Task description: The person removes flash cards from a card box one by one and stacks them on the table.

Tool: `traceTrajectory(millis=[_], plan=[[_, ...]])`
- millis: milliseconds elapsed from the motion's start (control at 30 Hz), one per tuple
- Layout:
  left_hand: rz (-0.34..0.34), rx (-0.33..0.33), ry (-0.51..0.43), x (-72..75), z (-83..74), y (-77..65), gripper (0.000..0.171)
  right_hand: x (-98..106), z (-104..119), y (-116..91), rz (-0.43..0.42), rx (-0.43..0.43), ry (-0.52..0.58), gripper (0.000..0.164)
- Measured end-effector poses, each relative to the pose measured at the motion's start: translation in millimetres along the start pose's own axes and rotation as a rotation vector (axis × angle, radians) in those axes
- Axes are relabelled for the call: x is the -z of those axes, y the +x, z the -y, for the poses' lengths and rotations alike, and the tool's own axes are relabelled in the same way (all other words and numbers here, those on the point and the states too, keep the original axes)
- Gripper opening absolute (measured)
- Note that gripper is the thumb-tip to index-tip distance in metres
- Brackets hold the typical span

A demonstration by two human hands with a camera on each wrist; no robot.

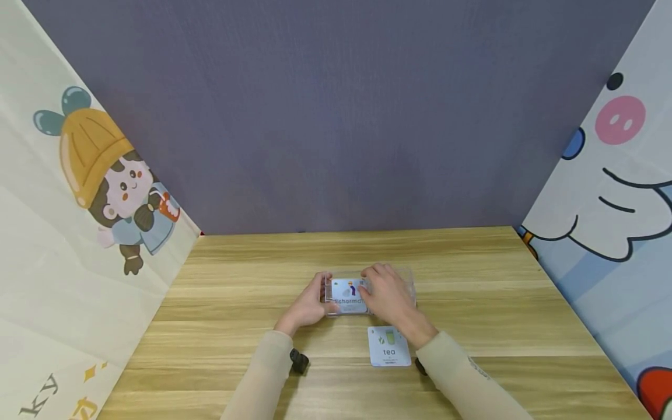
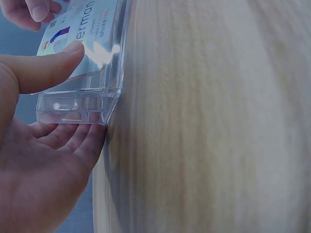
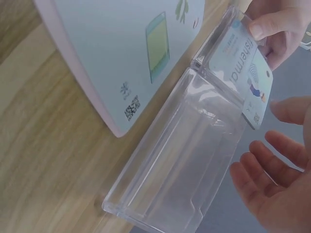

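Apparently for steadiness, our left grip [image 1: 307, 304] holds the clear box [image 3: 170, 165] by its left end, where the fisherman card [image 1: 345, 295] lies inside. Our right grip [image 1: 388, 293], fingers loose, hangs above the box, hiding its middle. On our side of the box lies the tea card [image 1: 388, 349], partly covered.
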State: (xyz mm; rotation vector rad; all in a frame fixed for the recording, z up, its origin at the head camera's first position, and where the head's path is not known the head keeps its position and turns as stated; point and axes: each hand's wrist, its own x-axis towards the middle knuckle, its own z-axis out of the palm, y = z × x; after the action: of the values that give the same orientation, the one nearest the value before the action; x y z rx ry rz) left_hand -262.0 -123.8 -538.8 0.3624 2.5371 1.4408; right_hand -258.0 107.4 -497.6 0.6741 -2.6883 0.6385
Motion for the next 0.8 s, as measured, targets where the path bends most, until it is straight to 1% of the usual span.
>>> traceTrajectory(millis=[367, 567, 800], plan=[[-0.008, 0.000, -0.013, 0.7, -2.6, -0.8, 0.081, -7.2, 0.5, 1.8, 0.015, 0.002, 0.012, 0.031], [-0.005, 0.006, -0.006, 0.4, -2.1, 0.4, 0.081, -9.8, 0.8, 3.0, 0.026, -0.001, -0.004, 0.030], [-0.006, 0.006, -0.012, 0.5, -2.4, 0.0, 0.081, -10.7, 1.5, 4.0, 0.051, -0.021, -0.001, 0.031]])
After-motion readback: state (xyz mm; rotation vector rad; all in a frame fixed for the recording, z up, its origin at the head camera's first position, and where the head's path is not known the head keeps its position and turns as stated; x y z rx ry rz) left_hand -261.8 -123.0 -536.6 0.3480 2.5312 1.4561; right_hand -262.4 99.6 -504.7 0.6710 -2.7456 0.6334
